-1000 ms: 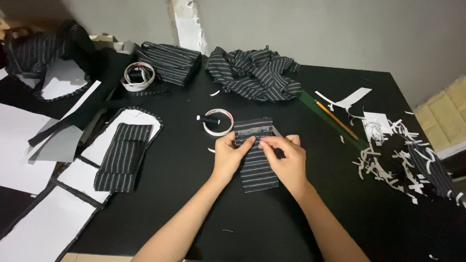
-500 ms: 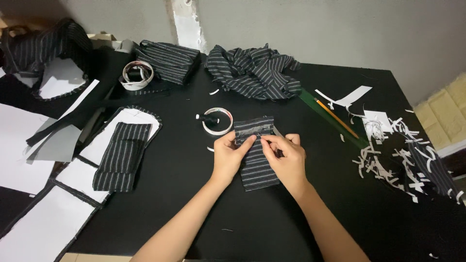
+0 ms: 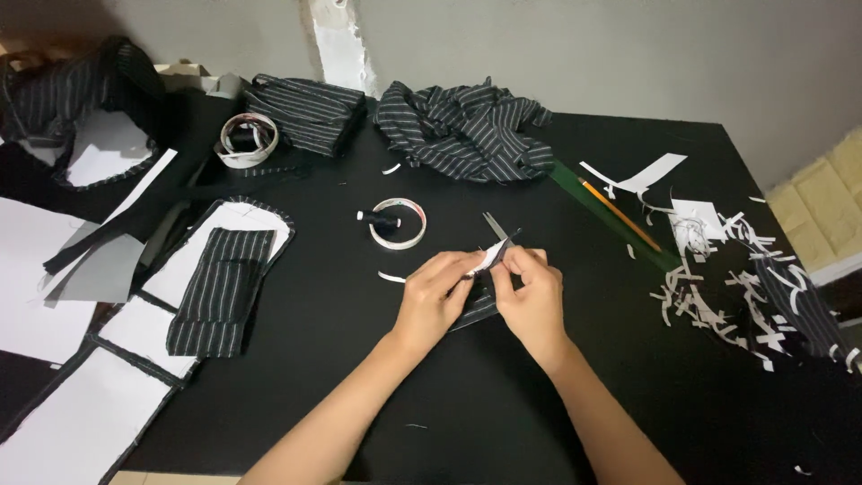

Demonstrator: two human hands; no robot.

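Note:
My left hand (image 3: 437,296) and my right hand (image 3: 533,296) meet over a small piece of black pinstriped fabric (image 3: 476,310) on the black table (image 3: 431,413). Both hands pinch its upper edge, where a white lining or paper strip (image 3: 489,260) shows between the fingers. Most of the piece is hidden under my hands. A pair of scissors (image 3: 496,227) lies just beyond my fingertips. A roll of white tape with a black thread spool inside (image 3: 396,223) sits to the upper left of my hands.
A folded pinstriped piece (image 3: 220,287) lies on white pattern paper at left. Crumpled striped cloth (image 3: 462,130) and a folded stack (image 3: 305,112) sit at the back. A pencil (image 3: 620,214) and a green ruler lie right, beside several white paper scraps (image 3: 718,287).
The fabric piece lay flat and spread under my hands before; now it is gathered up and turned, with its white side showing between my fingers. The scissors are now uncovered.

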